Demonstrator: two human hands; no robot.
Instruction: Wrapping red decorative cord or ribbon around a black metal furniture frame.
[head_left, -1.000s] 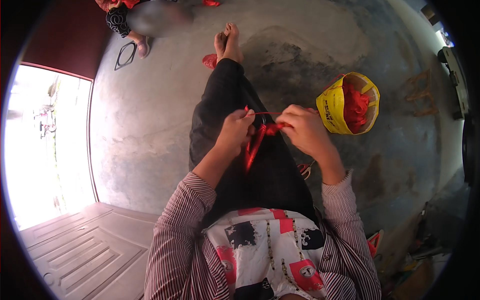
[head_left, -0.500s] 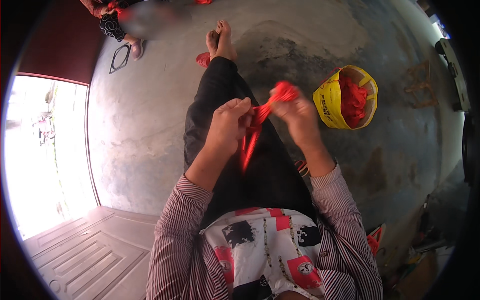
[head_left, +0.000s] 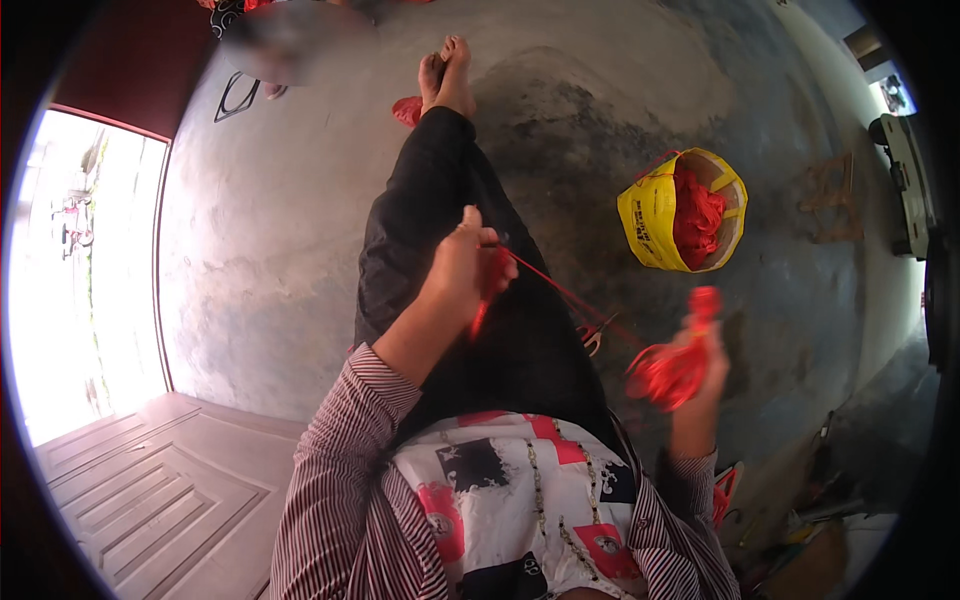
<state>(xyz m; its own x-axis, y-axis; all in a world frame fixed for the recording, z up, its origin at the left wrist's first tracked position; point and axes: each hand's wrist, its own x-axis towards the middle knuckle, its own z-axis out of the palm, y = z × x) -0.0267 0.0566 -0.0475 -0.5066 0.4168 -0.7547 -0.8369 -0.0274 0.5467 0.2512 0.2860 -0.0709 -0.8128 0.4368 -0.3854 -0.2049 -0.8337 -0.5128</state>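
Note:
Above my lap, my left hand (head_left: pixel 462 262) is closed on a piece of red cordwork (head_left: pixel 489 290), part of which hangs below the fingers. A thin red cord (head_left: pixel 560 288) stretches from it down to the right. My right hand (head_left: pixel 712 360), smeared by motion, is out to the right of my thigh. It grips a looped bundle of red cord (head_left: pixel 668 374), with a tied end sticking up over the fingers. Just under the taut cord, beside my thigh, lies a pair of scissors (head_left: pixel 594 338).
A yellow bag (head_left: pixel 652 215) filled with red cord (head_left: pixel 700 215) stands at the right on the concrete floor. A red bundle (head_left: pixel 407 110) lies by my bare feet. Another person sits at the far left, near a black frame (head_left: pixel 237 97). A wooden stool (head_left: pixel 832 200) is farther right.
My right hand has swung right and down with the cord bundle, away from my left hand. The cord between them is now pulled long. My left hand stays over my lap.

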